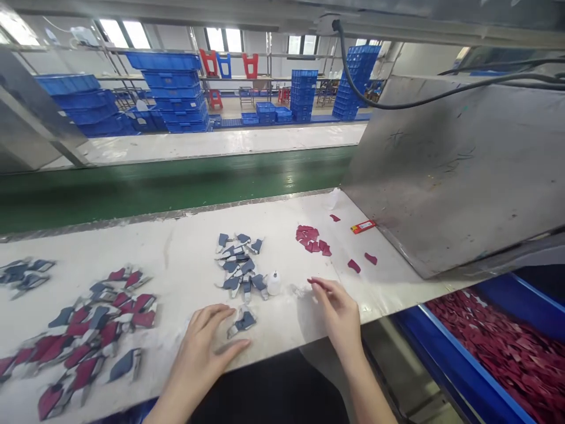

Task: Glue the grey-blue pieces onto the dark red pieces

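Note:
My right hand [339,312] pinches a small maroon cut piece [311,281] between thumb and fingertips, a little above the white tabletop. With fingers and thumb apart, my left hand [200,341] rests beside a navy-and-grey piece [243,321]; whether it touches it I cannot tell. Beyond that piece lies a cluster of similar navy-and-grey pieces [238,268]. A small white bottle [274,284] stands between this cluster and my right hand. Farther back is a heap of maroon cut pieces [308,234], with several loose ones [354,266] to its right.
Maroon-and-navy pieces [82,330] spread over the table's left side. A red-and-yellow packet [363,227] lies by a metal panel [459,171] at right. Below right sits a blue crate [472,371] of maroon pieces. A green belt [176,182] runs behind; a black cable [397,106] hangs above.

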Demonstrator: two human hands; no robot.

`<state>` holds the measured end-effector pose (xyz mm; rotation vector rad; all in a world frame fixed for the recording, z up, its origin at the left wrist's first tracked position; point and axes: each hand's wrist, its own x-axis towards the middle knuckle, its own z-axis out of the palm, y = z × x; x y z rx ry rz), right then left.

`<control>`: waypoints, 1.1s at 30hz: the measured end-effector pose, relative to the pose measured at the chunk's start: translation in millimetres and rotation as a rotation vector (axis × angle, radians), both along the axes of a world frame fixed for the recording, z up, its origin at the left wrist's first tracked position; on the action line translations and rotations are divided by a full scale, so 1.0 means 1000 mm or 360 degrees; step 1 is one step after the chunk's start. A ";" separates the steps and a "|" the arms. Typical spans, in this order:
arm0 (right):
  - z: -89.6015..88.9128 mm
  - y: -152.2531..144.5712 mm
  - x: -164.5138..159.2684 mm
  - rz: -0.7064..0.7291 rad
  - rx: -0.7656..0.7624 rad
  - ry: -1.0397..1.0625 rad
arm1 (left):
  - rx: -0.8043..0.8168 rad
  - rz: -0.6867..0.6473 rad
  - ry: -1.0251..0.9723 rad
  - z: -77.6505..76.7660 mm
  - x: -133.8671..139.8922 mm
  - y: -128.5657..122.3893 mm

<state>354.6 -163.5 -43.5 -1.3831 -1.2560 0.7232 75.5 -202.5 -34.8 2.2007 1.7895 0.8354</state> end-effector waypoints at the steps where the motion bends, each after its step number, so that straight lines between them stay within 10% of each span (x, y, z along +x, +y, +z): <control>1: 0.001 -0.010 -0.006 0.0070 -0.0042 0.0054 | 0.0017 0.0027 -0.0023 -0.007 0.004 -0.005; 9: 0.027 -0.046 -0.059 0.0532 -0.0104 0.0210 | -0.0097 0.0237 -0.0546 -0.003 0.044 -0.020; 27: 0.058 -0.055 -0.067 0.0371 0.0168 0.0024 | 0.0093 0.0187 -0.0765 0.042 0.061 -0.045; 33: 0.058 -0.058 -0.067 0.0364 0.0294 -0.0045 | -0.0328 0.0295 -0.1382 0.039 0.065 -0.048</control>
